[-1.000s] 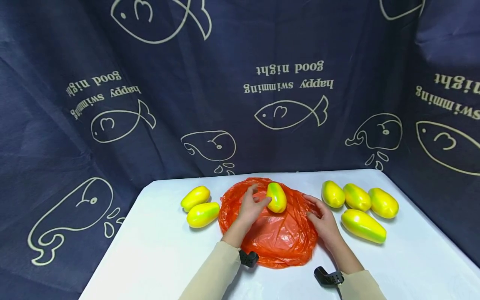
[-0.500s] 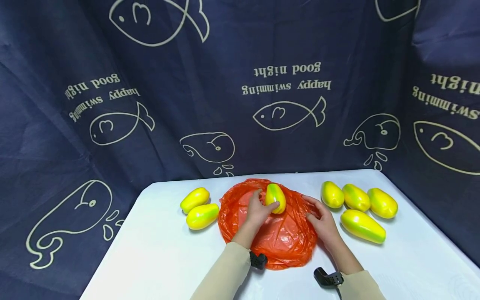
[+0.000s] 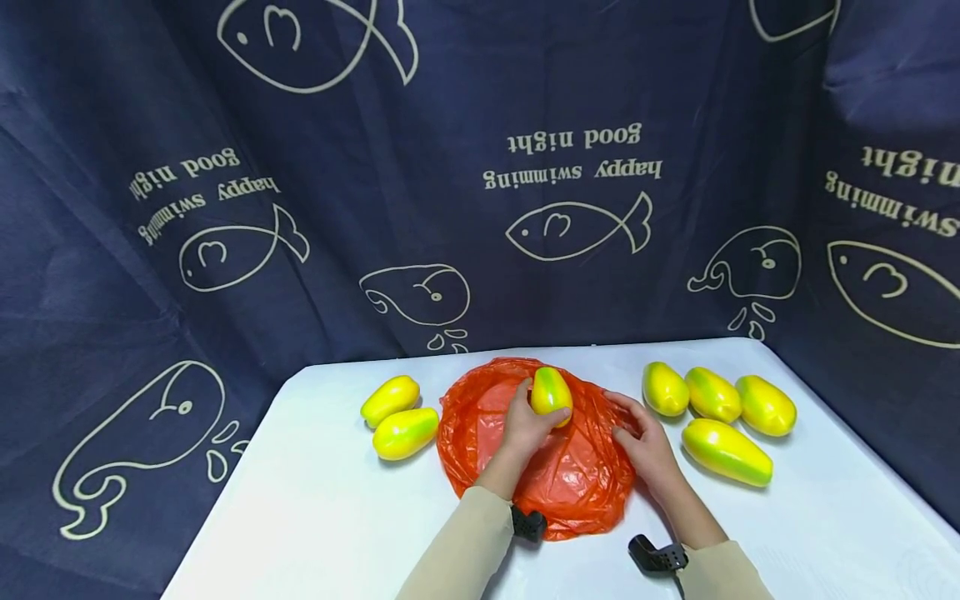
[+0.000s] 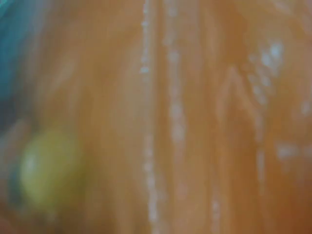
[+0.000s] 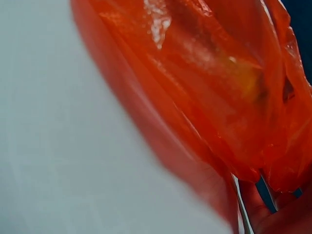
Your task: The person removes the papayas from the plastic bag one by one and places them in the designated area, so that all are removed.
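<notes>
A red plastic bag [image 3: 573, 492] lies with its mouth spread wide in the middle of the head view. Inside its mouth, my left hand [image 3: 523, 427] grips a yellow-green papaya [image 3: 551, 388], thumb across the near end and fingers along the left side. The left wrist view is blurred, with the papaya [image 4: 53, 170] low at the left against the bag's plastic. On the other side, my right hand [image 3: 651, 448] holds the bag's right rim. Bag film [image 5: 195, 97] fills much of the right wrist view, and fingers [image 5: 251, 200] show at its lower right.
Two papayas [image 3: 405, 433] lie left of the bag on the white table [image 3: 315, 500]. Several more papayas [image 3: 726, 452] are grouped to the right, beyond my right hand. A dark blue curtain [image 3: 420, 208] with fish drawings hangs behind the table.
My left hand has moved right, from beside the papaya to around it, and its thumb now lies across the fruit. The right hand stays at the bag's rim.
</notes>
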Demonstrator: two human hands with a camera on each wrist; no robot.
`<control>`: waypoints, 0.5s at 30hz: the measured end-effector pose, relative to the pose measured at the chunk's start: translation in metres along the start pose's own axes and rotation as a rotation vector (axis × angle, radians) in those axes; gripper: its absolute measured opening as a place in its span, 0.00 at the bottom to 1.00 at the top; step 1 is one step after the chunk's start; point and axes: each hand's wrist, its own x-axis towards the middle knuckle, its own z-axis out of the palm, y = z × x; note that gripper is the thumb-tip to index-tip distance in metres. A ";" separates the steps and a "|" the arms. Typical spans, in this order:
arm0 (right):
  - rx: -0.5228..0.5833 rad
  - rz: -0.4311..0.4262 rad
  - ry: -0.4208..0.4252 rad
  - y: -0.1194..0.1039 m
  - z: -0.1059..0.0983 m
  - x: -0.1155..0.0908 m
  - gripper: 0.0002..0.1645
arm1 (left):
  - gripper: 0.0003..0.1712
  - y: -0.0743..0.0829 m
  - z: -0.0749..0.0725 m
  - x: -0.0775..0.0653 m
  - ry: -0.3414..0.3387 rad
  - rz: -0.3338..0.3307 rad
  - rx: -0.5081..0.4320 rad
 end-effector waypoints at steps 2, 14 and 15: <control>-0.005 -0.002 0.004 0.001 0.000 0.000 0.33 | 0.52 0.000 0.001 0.000 0.001 -0.004 0.003; -0.013 0.004 0.020 0.001 0.000 0.001 0.34 | 0.48 0.001 0.005 0.003 0.010 -0.046 -0.031; -0.012 0.006 0.019 0.001 0.000 0.001 0.34 | 0.48 0.001 0.006 0.003 0.012 -0.051 -0.039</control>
